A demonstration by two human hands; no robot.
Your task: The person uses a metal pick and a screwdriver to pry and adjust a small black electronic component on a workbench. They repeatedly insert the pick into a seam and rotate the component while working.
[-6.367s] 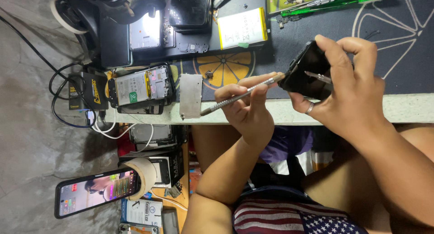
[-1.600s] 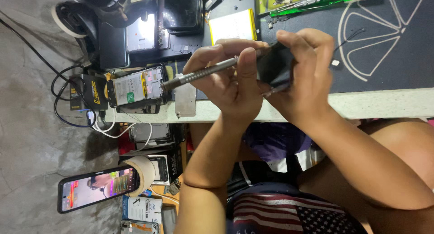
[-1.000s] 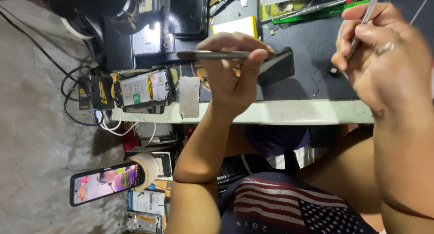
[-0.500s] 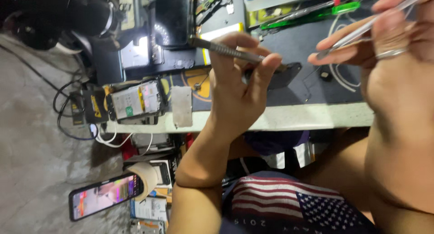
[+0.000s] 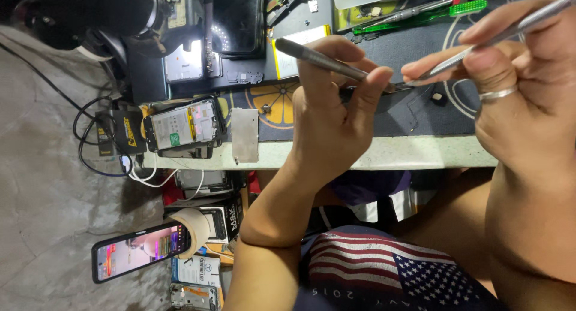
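Two slim metal tools meet over the dark phone, a black slab lying flat on the table. Left hand arches above the phone, grip clenched on a grey screwdriver. Right hand, ringed, pinches silver tweezers, tips touching the phone's near edge.

- One head-worn camera is looking down, close over the left hand and right hand.
- Its picture is lying turned sideways, with the surface running across the top and the floor falling toward the left.
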